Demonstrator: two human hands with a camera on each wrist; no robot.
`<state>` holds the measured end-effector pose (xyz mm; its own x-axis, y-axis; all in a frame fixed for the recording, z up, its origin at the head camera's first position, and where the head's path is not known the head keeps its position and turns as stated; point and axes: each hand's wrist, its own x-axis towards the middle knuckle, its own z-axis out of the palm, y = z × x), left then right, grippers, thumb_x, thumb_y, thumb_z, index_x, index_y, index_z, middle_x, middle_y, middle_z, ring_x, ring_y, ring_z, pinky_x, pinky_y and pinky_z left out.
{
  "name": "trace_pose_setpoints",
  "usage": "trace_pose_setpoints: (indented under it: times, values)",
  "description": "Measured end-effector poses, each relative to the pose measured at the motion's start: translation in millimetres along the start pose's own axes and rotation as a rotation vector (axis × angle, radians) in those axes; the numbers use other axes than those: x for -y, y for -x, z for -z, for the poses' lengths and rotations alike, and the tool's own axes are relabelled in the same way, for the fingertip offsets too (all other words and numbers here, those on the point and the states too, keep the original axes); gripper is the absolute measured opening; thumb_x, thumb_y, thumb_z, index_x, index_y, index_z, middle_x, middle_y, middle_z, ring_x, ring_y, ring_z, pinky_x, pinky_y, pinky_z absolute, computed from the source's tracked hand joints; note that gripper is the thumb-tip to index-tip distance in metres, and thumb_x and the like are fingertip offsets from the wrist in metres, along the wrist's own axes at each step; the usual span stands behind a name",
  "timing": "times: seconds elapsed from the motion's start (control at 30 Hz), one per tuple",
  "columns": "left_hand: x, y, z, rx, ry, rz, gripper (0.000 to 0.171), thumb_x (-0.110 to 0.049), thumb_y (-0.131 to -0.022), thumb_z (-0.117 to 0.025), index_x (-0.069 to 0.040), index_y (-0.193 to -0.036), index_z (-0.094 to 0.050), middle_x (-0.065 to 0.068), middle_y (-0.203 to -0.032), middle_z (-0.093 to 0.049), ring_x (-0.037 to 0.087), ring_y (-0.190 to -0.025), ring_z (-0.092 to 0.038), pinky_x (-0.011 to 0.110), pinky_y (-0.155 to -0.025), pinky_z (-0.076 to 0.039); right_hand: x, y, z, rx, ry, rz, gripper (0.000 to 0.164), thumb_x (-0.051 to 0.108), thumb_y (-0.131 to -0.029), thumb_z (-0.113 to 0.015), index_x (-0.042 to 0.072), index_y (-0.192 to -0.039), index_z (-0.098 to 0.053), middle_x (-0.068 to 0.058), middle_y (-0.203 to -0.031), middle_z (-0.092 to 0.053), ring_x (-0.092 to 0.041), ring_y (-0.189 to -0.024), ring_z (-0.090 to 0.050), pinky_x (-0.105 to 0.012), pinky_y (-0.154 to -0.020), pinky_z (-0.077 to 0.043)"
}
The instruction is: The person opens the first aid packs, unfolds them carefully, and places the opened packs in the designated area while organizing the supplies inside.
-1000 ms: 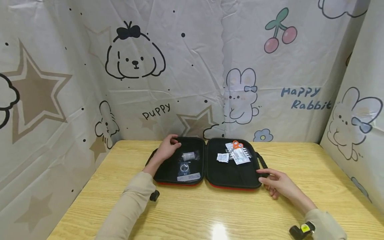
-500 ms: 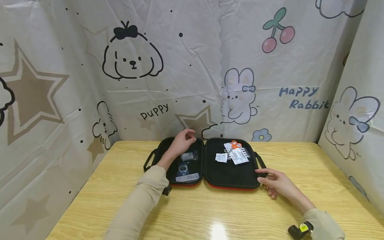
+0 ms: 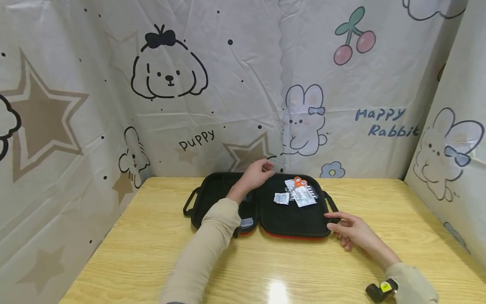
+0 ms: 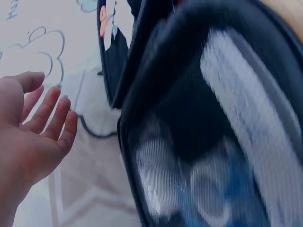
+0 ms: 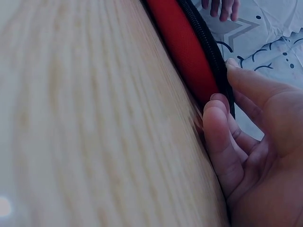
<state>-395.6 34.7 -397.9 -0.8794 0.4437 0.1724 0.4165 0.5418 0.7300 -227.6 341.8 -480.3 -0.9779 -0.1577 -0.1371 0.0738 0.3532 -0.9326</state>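
Observation:
A black first-aid case (image 3: 294, 221) with a red outside lies unfolded on the table. Its right half holds orange-handled scissors (image 3: 301, 182), white packets (image 3: 305, 197) and a small white sachet (image 3: 281, 198). My left hand (image 3: 258, 174), fingers loosely bent and holding nothing, hovers over the hinge's far end; its forearm covers much of the left half. In the left wrist view that half shows a wrapped white roll (image 4: 156, 172), a bagged ring-shaped roll (image 4: 208, 191) and a long white strip packet (image 4: 246, 104), all blurred. My right hand (image 3: 353, 231) pinches the case's near right corner.
Black carry handles stick out at the case's left (image 3: 190, 202) and right (image 3: 331, 204) sides. A printed cloth (image 3: 243, 105) hangs close behind the wooden table (image 3: 296, 270) and along both sides. A black wrist camera (image 3: 379, 291) sits at the right cuff.
My left hand has moved right, from the far left edge of the case to above the hinge's far end. The right hand stays at its corner, and the case has not visibly moved.

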Motion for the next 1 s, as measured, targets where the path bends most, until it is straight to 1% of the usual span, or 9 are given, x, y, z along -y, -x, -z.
trace_pose_setpoints:
  times: [0.17,0.37,0.5,0.53,0.6,0.73,0.77,0.87,1.0]
  values:
    - [-4.0,-6.9,-22.5,0.052,-0.046,-0.011,0.030,-0.014,-0.097,-0.060,-0.002,-0.125,-0.063,0.013,-0.119,-0.067,0.025,-0.111,-0.062,0.038,-0.097,-0.050,1,-2,-4,0.017,-0.022,0.004,0.059,0.027,-0.096,-0.067,0.004,-0.145,-0.045,-0.007,-0.077,-0.057,-0.011,-0.049,-0.052,-0.031,-0.046,-0.052]
    - [-4.0,-15.2,-43.0,0.089,-0.079,-0.024,0.029,-0.014,-0.096,-0.061,-0.002,-0.121,-0.066,0.012,-0.114,-0.067,0.022,-0.106,-0.061,0.034,-0.094,-0.049,2,-2,-2,0.010,-0.013,0.002,0.058,0.027,-0.095,-0.067,0.004,-0.145,-0.046,-0.008,-0.077,-0.057,-0.011,-0.049,-0.053,-0.032,-0.046,-0.052]
    - [-4.9,-23.8,-53.9,0.136,-0.095,-0.026,0.027,-0.014,-0.095,-0.061,-0.005,-0.119,-0.067,0.008,-0.112,-0.068,0.019,-0.105,-0.061,0.031,-0.093,-0.049,1,0,2,0.004,-0.004,0.003,0.058,0.028,-0.096,-0.067,0.004,-0.144,-0.046,-0.008,-0.077,-0.057,-0.011,-0.049,-0.053,-0.032,-0.046,-0.052]
    - [1.5,-29.8,-59.3,0.131,-0.105,-0.058,0.025,-0.016,-0.094,-0.062,-0.008,-0.116,-0.069,0.005,-0.108,-0.068,0.016,-0.101,-0.061,0.028,-0.090,-0.049,1,1,2,0.004,-0.001,0.005,0.058,0.028,-0.096,-0.067,0.004,-0.144,-0.046,-0.007,-0.077,-0.057,-0.011,-0.049,-0.053,-0.032,-0.046,-0.052]
    - [0.6,-33.1,-63.5,0.147,-0.134,-0.069,0.026,-0.015,-0.092,-0.062,-0.009,-0.115,-0.070,0.003,-0.107,-0.069,0.014,-0.100,-0.062,0.027,-0.089,-0.049,1,0,2,0.000,-0.006,-0.005,0.058,0.029,-0.095,-0.067,0.005,-0.144,-0.047,-0.006,-0.076,-0.057,-0.011,-0.049,-0.053,-0.031,-0.046,-0.052]
    - [-1.6,-35.9,-72.9,0.151,-0.180,-0.054,0.029,-0.018,-0.090,-0.064,-0.010,-0.117,-0.070,0.004,-0.110,-0.069,0.015,-0.101,-0.063,0.027,-0.090,-0.050,1,1,1,0.005,-0.010,-0.006,0.059,0.029,-0.095,-0.067,0.004,-0.144,-0.046,-0.006,-0.076,-0.057,-0.011,-0.049,-0.053,-0.031,-0.046,-0.052]
    - [-8.5,-31.6,-72.0,0.163,-0.200,-0.018,0.031,-0.016,-0.091,-0.064,-0.008,-0.120,-0.069,0.006,-0.114,-0.069,0.017,-0.104,-0.063,0.028,-0.092,-0.050,1,1,1,0.004,-0.012,-0.007,0.059,0.029,-0.095,-0.067,0.004,-0.144,-0.046,-0.006,-0.076,-0.057,-0.011,-0.049,-0.053,-0.031,-0.046,-0.052]
    - [-8.7,-29.2,-78.8,0.158,-0.279,0.010,0.035,-0.023,-0.090,-0.068,-0.011,-0.123,-0.068,0.004,-0.115,-0.069,0.016,-0.103,-0.063,0.029,-0.089,-0.050,0,1,1,0.007,-0.009,0.003,0.059,0.028,-0.096,-0.067,0.003,-0.145,-0.045,-0.006,-0.077,-0.057,-0.010,-0.049,-0.053,-0.032,-0.046,-0.052]
    - [-9.5,-26.0,-84.0,0.155,-0.414,0.004,0.032,-0.026,-0.088,-0.071,-0.016,-0.119,-0.072,0.000,-0.103,-0.071,0.014,-0.091,-0.062,0.027,-0.078,-0.050,0,1,1,0.002,-0.010,0.002,0.059,0.027,-0.095,-0.067,0.003,-0.145,-0.046,-0.006,-0.077,-0.057,-0.010,-0.049,-0.053,-0.031,-0.046,-0.052]
